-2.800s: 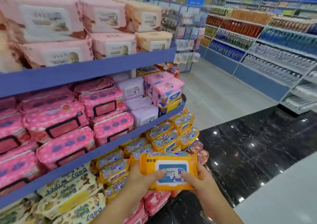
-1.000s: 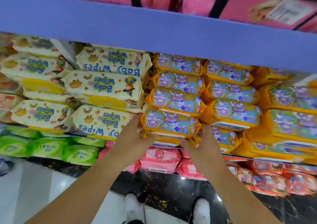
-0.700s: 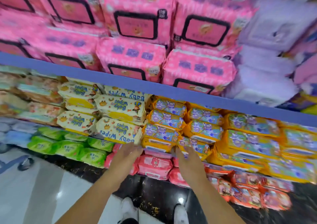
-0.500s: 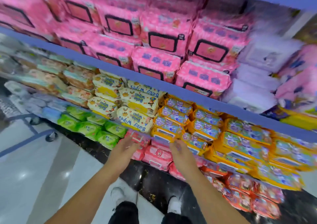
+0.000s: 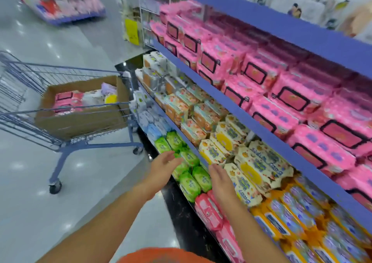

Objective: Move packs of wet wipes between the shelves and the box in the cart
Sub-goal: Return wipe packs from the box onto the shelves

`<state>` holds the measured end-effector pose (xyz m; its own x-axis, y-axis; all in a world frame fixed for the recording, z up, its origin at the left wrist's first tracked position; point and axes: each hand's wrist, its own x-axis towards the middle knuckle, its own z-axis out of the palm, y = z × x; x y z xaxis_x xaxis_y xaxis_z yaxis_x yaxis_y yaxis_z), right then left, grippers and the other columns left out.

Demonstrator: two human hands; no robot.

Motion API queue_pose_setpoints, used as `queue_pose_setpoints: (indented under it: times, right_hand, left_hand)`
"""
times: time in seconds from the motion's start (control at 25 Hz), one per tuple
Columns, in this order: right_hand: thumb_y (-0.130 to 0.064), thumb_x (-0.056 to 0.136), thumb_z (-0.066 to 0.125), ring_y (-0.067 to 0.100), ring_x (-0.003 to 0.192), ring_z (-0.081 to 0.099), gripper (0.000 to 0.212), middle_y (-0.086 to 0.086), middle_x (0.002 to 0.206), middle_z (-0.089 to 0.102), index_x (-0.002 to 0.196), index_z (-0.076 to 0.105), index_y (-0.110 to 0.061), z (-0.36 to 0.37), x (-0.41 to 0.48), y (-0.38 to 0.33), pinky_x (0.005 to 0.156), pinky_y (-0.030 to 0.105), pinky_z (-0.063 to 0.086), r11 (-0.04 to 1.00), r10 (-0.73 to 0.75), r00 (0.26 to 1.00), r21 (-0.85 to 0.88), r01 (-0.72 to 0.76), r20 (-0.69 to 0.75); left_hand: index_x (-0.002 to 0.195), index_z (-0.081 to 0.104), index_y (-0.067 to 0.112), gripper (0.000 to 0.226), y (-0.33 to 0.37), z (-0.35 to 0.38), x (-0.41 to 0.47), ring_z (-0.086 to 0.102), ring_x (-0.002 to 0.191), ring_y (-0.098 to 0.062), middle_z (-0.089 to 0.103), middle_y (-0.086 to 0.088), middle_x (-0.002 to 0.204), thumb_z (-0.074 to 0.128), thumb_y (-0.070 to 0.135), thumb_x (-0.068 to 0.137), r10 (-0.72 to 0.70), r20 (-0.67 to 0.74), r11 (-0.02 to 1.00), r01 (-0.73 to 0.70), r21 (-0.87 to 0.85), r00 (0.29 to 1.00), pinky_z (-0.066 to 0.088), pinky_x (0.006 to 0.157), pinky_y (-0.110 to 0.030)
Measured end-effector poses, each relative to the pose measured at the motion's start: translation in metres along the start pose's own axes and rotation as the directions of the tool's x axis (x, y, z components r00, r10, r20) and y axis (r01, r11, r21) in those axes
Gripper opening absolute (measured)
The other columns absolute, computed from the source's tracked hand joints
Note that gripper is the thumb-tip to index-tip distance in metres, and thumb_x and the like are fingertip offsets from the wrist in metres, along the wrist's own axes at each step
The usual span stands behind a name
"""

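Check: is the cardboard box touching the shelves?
Apart. The head view shows the box sitting inside the cart, whose wire end wall stands between it and the shelves.

Glossy plastic wipe packs [image 5: 189, 184], metal wire cart [image 5: 60, 77], matt cardboard box [image 5: 80, 119], shiny floor [image 5: 30, 212]

- Left hand [image 5: 164, 165] and right hand [image 5: 220, 179] are bare, with no gloves, rings or watch showing.
- Both forearms [image 5: 112, 220] are uncovered, sleeves not visible.
- An orange garment [image 5: 161, 255] shows at the bottom edge.
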<state>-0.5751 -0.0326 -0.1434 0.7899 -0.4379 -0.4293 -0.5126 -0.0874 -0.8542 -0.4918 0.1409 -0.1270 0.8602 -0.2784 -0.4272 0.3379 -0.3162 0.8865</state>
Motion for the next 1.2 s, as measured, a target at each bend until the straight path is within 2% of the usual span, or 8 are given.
queue_pose_setpoints:
  times: [0.28, 0.48, 0.56, 0.68, 0.8, 0.88, 1.04, 1.2]
  right_hand:
    - [-0.046, 0.105, 0.042, 0.015, 0.133, 0.043, 0.047, -0.006, 0.148, 0.045, 0.147, 0.045, -0.024, 0.146, 0.086, -0.159, 0.108, 0.034, 0.034, 0.991, -0.134, 0.981, 0.017, 0.133, 0.140]
    - [-0.041, 0.107, 0.041, 0.019, 0.140, 0.041, 0.046, -0.004, 0.152, 0.043, 0.149, 0.044, -0.022, 0.243, 0.178, -0.244, 0.099, 0.026, 0.030, 0.975, -0.216, 0.942, 0.001, 0.223, 0.256]
    - [-0.041, 0.106, 0.042, 0.019, 0.140, 0.041, 0.046, -0.003, 0.154, 0.042, 0.148, 0.044, -0.021, 0.282, 0.223, -0.268, 0.103, 0.029, 0.032, 0.971, -0.233, 0.918, 0.018, 0.240, 0.321]
    - [-0.045, 0.105, 0.042, 0.018, 0.140, 0.040, 0.047, -0.005, 0.154, 0.041, 0.149, 0.042, -0.025, 0.339, 0.277, -0.306, 0.113, 0.038, 0.034, 0.979, -0.187, 0.883, 0.004, 0.206, 0.430]
    - [-0.048, 0.105, 0.041, 0.015, 0.129, 0.044, 0.046, -0.004, 0.151, 0.044, 0.146, 0.044, -0.027, 0.388, 0.325, -0.335, 0.106, 0.037, 0.036, 0.968, -0.162, 0.855, -0.089, 0.234, 0.493]
    - [-0.047, 0.105, 0.041, 0.018, 0.133, 0.044, 0.048, -0.004, 0.151, 0.045, 0.147, 0.044, -0.026, 0.419, 0.351, -0.345, 0.101, 0.034, 0.035, 0.964, -0.108, 0.847, -0.152, 0.216, 0.520]
    - [-0.047, 0.104, 0.044, 0.022, 0.138, 0.043, 0.049, -0.002, 0.153, 0.044, 0.148, 0.044, -0.023, 0.478, 0.397, -0.351, 0.101, 0.035, 0.035, 0.952, -0.044, 0.853, -0.237, 0.194, 0.520]
    - [-0.047, 0.104, 0.043, 0.021, 0.136, 0.043, 0.050, -0.001, 0.153, 0.044, 0.148, 0.044, -0.022, 0.549, 0.445, -0.337, 0.102, 0.037, 0.036, 0.939, 0.016, 0.874, -0.308, 0.154, 0.486]
  left_hand:
    - [0.146, 0.049, 0.018, 0.051, 0.053, -0.175, 0.084, 0.050, 0.116, -0.012, 0.054, 0.004, 0.137, 0.059, 0.037, 0.100, 0.015, -0.252, 0.994, -0.042, -0.101, 0.968, 0.036, 0.091, -0.030]
    - [0.146, 0.049, 0.019, 0.053, 0.065, -0.277, 0.156, 0.053, 0.119, -0.015, 0.055, 0.005, 0.135, 0.061, 0.040, 0.099, 0.000, -0.372, 0.996, -0.032, -0.079, 0.928, 0.039, 0.096, -0.032]
    - [0.146, 0.049, 0.018, 0.053, 0.069, -0.310, 0.189, 0.053, 0.122, -0.014, 0.054, 0.006, 0.140, 0.061, 0.039, 0.099, -0.019, -0.426, 0.995, -0.026, -0.099, 0.904, 0.038, 0.097, -0.030]
    - [0.149, 0.046, 0.018, 0.055, 0.081, -0.357, 0.228, 0.048, 0.122, -0.010, 0.049, 0.009, 0.142, 0.059, 0.039, 0.100, -0.071, -0.497, 0.989, -0.005, -0.149, 0.865, 0.035, 0.097, -0.028]
    - [0.148, 0.046, 0.018, 0.054, 0.086, -0.401, 0.266, 0.049, 0.118, -0.010, 0.052, 0.006, 0.138, 0.058, 0.039, 0.100, -0.123, -0.545, 0.982, 0.022, -0.189, 0.829, 0.036, 0.095, -0.028]
    - [0.146, 0.048, 0.018, 0.052, 0.081, -0.429, 0.288, 0.051, 0.117, -0.012, 0.054, 0.006, 0.135, 0.058, 0.040, 0.100, -0.181, -0.564, 0.972, 0.060, -0.226, 0.806, 0.037, 0.093, -0.029]
    - [0.147, 0.047, 0.020, 0.057, 0.058, -0.486, 0.334, 0.049, 0.115, -0.012, 0.052, 0.007, 0.129, 0.061, 0.044, 0.098, -0.284, -0.537, 0.946, 0.141, -0.292, 0.794, 0.038, 0.093, -0.032]
    - [0.146, 0.048, 0.018, 0.051, 0.018, -0.562, 0.401, 0.055, 0.099, -0.007, 0.059, 0.012, 0.114, 0.059, 0.035, 0.099, -0.350, -0.505, 0.935, 0.260, -0.242, 0.789, 0.039, 0.089, -0.030]
